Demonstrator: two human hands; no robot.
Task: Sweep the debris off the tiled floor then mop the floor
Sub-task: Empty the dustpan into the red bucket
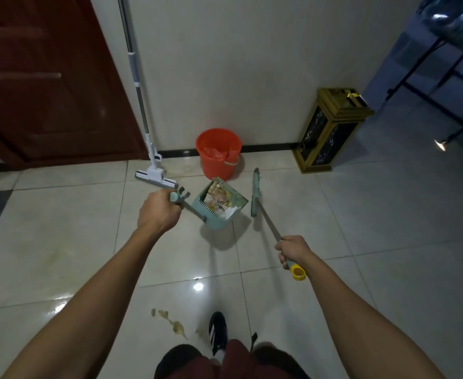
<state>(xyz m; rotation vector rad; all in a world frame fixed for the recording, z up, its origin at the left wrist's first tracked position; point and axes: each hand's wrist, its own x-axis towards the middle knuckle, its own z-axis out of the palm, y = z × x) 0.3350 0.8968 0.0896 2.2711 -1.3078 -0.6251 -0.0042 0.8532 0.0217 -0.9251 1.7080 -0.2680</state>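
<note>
Since the sweepings are already gathered, this reads as the carry to the bin, with mopping not yet begun.
Tiled floor (388, 242): glossy and mostly clear; a brownish smear (174, 325) by the shoe (218, 333) is left, likely a job for the mop.
Mop (153, 170): leans on the wall beside the door, sponge head on the floor, parked within reach.
Red bucket (219, 153): against the wall, just beyond the dustpan.
Dustpan (219, 206): tipped back, so the debris (219, 199) stays inside.
Broom (256, 195): bristles up, beside the dustpan.
Left hand (158, 212): grip clenched round the dustpan handle.
Right hand (293, 251): grip closed round the broom handle near its yellow end.
</note>
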